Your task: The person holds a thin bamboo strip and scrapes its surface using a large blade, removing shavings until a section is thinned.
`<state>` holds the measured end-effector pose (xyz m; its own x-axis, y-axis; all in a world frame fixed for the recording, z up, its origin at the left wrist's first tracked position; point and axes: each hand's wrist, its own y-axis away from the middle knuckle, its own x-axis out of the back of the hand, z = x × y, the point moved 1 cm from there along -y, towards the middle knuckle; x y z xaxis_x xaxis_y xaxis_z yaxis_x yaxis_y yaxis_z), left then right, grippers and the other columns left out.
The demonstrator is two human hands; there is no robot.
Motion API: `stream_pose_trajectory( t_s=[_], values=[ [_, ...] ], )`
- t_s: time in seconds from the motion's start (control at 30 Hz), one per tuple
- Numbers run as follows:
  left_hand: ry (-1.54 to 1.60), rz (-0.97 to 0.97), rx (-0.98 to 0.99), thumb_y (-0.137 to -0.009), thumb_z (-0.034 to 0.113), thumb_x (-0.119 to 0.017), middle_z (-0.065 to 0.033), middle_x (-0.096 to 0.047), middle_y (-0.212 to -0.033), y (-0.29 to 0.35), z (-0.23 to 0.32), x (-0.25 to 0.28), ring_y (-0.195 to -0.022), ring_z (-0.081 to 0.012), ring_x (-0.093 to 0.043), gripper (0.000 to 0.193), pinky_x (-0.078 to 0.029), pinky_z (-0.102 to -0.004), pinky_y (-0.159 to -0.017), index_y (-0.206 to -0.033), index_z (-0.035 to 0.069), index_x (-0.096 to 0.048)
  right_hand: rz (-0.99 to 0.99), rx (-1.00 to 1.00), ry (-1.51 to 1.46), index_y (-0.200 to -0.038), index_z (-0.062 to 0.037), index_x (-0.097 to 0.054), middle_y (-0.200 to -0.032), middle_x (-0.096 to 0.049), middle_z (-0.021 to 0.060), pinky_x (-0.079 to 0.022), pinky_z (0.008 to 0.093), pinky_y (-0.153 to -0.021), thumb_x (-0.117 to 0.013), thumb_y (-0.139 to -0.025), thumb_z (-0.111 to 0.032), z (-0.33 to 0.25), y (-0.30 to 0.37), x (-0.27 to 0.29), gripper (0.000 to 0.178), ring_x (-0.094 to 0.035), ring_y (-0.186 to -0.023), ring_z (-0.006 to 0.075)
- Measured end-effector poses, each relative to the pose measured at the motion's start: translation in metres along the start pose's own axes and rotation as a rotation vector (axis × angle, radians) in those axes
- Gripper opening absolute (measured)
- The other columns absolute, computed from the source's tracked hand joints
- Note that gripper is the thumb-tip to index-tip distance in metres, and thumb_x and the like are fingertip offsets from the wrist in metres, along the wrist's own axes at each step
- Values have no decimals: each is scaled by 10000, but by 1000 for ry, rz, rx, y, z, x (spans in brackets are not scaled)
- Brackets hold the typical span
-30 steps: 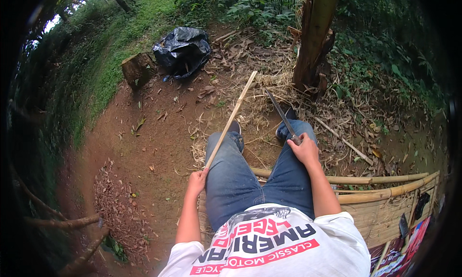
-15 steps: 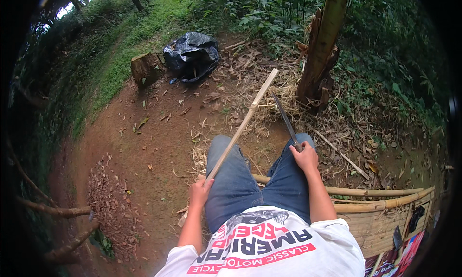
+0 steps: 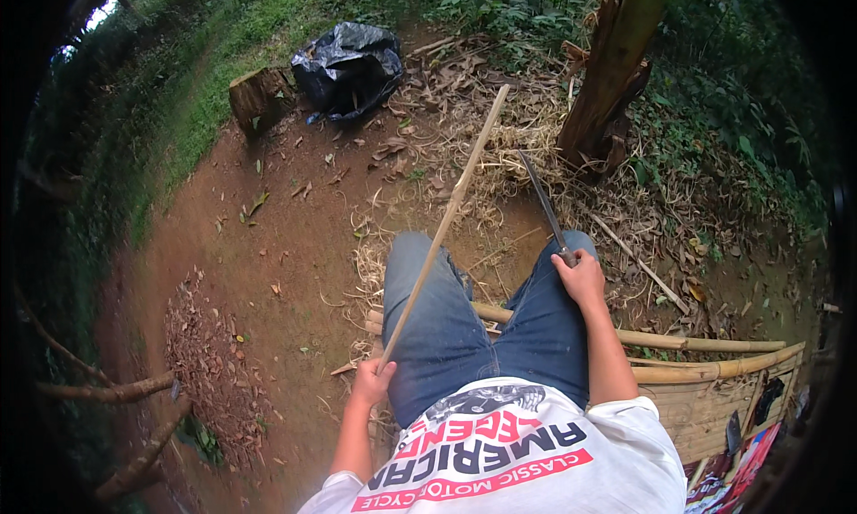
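My left hand (image 3: pixel 370 382) is closed around the lower end of a long, narrow bamboo strip (image 3: pixel 453 201). The strip slants up and away across my left thigh, its far end over the littered ground. In my right hand (image 3: pixel 581 275), resting by my right knee, is the dark handle of a long-bladed knife (image 3: pixel 541 195). Its blade points forward and slightly left, apart from the strip. Curly pale shavings (image 3: pixel 504 170) lie on the ground beyond my knees.
A black plastic bag (image 3: pixel 350 72) sits beside a cut stump (image 3: pixel 259 101) ahead. A broken trunk (image 3: pixel 610 85) rises at the far right. Bamboo poles and a woven bamboo panel (image 3: pixel 705 417) lie at my right side. Branches (image 3: pixel 112 391) jut in at left.
The bamboo strip has turned on its length, showing a narrower face. The view has tilted a little, so the bag and stump sit higher. Both hands keep their hold.
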<state>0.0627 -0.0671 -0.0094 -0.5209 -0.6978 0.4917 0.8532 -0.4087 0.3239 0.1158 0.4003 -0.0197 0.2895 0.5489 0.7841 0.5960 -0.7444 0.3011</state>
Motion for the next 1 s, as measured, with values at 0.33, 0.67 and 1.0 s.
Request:
stream_pose_trajectory(
  t_s=[0.33, 0.67, 1.0],
  values=[
    [218, -363, 380, -956, 419, -600, 72, -363, -572, 5, -11, 26, -522, -60, -339, 482, -276, -272, -479, -615, 120, -439, -27, -13, 49, -999, -20, -673, -872, -707, 208, -518, 467, -787, -709, -786, -515, -5, -6, -2, 540, -679, -903, 391],
    [177, -457, 675, -1015, 565, -388, 74, -318, -561, 14, -36, 46, -498, -78, -281, 586, -251, -278, -459, -607, 145, -380, 37, 8, -6, -1014, -7, -675, -860, -699, 219, -515, 462, -765, -716, -781, -535, 2, -8, -8, 578, -679, -879, 392],
    [-43, -425, 589, -1023, 561, -347, 50, -340, -551, 51, -43, 54, -517, -98, -288, 622, -267, -306, -496, -588, 117, -364, -101, 213, -371, -835, -13, -641, -609, -598, 112, -446, 329, -554, -718, -857, -374, -27, 25, -14, 370, -568, -550, 172]
  ],
)
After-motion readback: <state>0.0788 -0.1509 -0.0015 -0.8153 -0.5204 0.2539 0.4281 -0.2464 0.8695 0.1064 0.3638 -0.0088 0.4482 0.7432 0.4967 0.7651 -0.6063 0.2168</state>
